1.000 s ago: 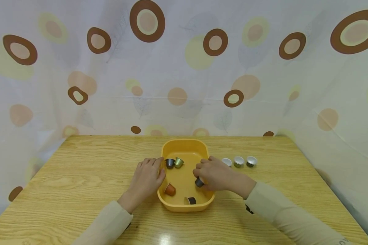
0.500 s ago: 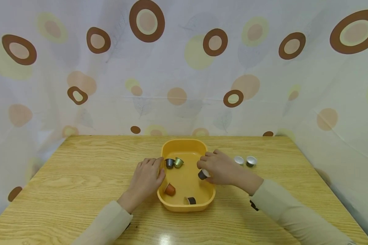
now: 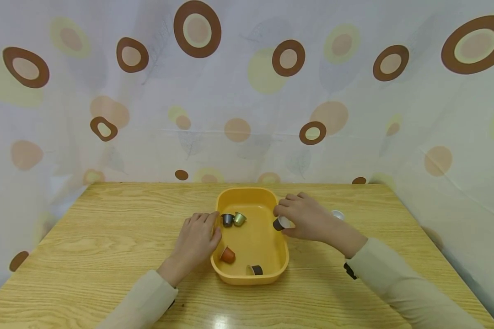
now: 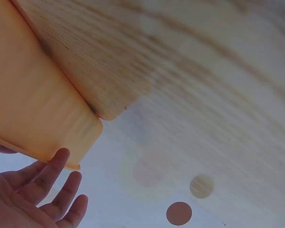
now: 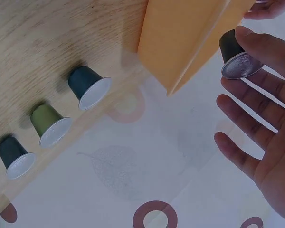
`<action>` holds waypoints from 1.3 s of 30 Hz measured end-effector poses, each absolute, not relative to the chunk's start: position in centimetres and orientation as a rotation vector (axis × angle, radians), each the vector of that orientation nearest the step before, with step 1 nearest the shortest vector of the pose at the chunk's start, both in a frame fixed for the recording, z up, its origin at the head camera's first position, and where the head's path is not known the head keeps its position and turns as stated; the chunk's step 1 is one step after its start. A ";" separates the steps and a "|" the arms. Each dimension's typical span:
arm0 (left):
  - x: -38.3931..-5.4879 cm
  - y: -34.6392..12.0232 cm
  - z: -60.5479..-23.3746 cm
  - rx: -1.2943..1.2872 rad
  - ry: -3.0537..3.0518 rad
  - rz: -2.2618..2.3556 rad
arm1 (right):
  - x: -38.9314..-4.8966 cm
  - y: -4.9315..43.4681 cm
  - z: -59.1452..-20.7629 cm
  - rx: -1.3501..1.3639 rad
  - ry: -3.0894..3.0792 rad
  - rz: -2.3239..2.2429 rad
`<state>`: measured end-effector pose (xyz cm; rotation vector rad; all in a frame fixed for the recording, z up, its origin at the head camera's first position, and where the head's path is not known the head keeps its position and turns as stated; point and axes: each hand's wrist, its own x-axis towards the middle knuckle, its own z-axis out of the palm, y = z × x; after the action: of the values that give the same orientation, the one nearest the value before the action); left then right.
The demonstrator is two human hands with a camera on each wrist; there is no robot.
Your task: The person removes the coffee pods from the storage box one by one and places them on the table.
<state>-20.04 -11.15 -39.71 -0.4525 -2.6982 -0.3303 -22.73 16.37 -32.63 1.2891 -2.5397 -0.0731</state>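
My right hand point(image 3: 308, 217) pinches a dark coffee capsule point(image 3: 278, 224) between thumb and fingers, over the right rim of a yellow tray point(image 3: 247, 276). In the right wrist view the silver lid of this capsule point(image 5: 240, 65) tilts downward in the frame. My left hand point(image 3: 197, 235) rests at the tray's left rim, its fingers loosely spread in the left wrist view. Inside the tray lie a dark grey capsule point(image 3: 227, 220), a green capsule point(image 3: 239, 219), an orange capsule point(image 3: 228, 255) and a black capsule point(image 3: 255, 270).
Right of the tray, the right wrist view shows a row on the wooden table point(image 3: 107, 237): a dark capsule point(image 5: 88, 87), a green one point(image 5: 51, 124) and another dark one point(image 5: 16, 156). My hand mostly hides them from the head view. A patterned cloth point(image 3: 238, 151) hangs behind.
My right hand has moved up and to the right with the capsule, from inside the tray to its right rim, covering more of the row. The left hand has stayed put.
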 end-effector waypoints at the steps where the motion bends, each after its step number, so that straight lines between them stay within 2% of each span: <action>1: -20.0 -11.1 -39.7 -0.453 -2.695 -0.330 | -22.8 16.5 -32.7 1.284 -2.533 -0.074; 19: -20.1 -11.3 -39.9 -0.472 -2.652 -0.331 | -23.3 19.5 -33.5 1.193 -2.541 -0.101; 39: -20.0 -11.1 -39.7 -0.456 -2.684 -0.342 | -23.2 21.6 -37.0 1.148 -2.626 -0.088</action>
<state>-19.98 -11.13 -39.67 -0.4560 -2.6838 -0.3421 -23.24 21.57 -36.97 1.1476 -2.6265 -0.0884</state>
